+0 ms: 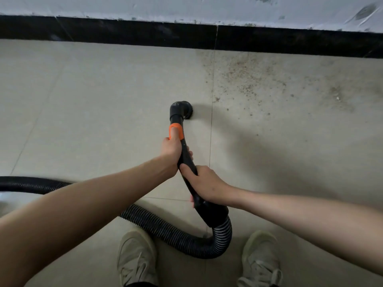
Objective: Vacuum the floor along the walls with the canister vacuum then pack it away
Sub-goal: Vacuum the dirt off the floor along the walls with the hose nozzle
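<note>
Pale tiled floor (83, 100) w/ black skirting (124, 32) under a scuffed white wall (186, 7); brown grit patch (248, 79) spread on the tile right of the grout line, up to the skirting. Item 1: vacuum wand (187, 162), black w/ orange collar (176, 131), round brush nozzle (182, 109) down on the floor, just left of the grit, so I judge the sweep heads right next. Item 2: left hand (171, 152) wrapped round the wand just below the collar, prob. to steer the tip. Item 3: right hand (204, 183) wrapped round the wand lower down, near the hose cuff, prob. to take the weight & push. Item 4: ribbed hose (165, 230) loops behind, passing btwn my 2 shoes (134, 255) and off left; canister not in view. Left tile looks clean, right not; packing away not yet started.
</note>
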The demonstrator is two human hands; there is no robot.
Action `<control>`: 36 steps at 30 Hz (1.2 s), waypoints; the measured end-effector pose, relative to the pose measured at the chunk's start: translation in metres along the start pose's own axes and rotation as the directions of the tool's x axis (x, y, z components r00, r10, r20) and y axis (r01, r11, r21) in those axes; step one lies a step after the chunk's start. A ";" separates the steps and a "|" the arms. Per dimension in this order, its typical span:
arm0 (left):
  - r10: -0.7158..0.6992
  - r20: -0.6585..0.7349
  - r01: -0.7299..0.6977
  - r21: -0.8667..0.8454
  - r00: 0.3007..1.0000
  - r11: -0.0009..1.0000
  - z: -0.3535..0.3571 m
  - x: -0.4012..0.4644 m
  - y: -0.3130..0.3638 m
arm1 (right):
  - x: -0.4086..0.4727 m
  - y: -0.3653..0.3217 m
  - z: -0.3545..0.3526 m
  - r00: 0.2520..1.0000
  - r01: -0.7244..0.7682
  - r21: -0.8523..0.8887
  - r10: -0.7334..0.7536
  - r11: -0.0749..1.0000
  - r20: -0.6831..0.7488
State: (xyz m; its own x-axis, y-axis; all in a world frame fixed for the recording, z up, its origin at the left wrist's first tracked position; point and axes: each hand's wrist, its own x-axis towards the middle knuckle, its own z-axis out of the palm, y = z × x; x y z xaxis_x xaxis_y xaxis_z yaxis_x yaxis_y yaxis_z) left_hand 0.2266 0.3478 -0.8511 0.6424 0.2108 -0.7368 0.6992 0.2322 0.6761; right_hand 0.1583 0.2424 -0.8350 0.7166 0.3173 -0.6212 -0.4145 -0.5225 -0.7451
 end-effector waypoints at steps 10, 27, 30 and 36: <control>-0.011 0.156 0.001 0.066 0.988 0.998 0.062 0.007 0.008 | -0.001 0.016 -0.041 0.985 -0.014 -0.007 0.013 1.000 -0.173; -0.027 0.152 0.031 -0.028 0.988 0.999 0.090 0.074 0.093 | 0.087 -0.047 -0.105 0.984 -0.037 0.018 0.039 0.999 -0.175; 0.006 0.145 -0.001 -0.038 0.989 0.999 0.098 0.085 0.095 | 0.092 -0.038 -0.114 0.990 -0.008 0.112 0.023 0.994 -0.136; -0.007 0.176 0.023 -0.093 0.984 0.995 0.094 0.117 0.108 | 0.097 -0.011 -0.111 0.988 0.005 0.262 0.035 0.965 -0.149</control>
State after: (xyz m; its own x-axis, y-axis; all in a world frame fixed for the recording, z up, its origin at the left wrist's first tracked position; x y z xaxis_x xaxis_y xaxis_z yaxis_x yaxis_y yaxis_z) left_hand 0.4069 0.3088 -0.8642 0.6829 0.0388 -0.7295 0.6819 0.3243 0.6556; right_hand 0.2949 0.1910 -0.8602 0.7774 0.1771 -0.6036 -0.5430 -0.2954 -0.7861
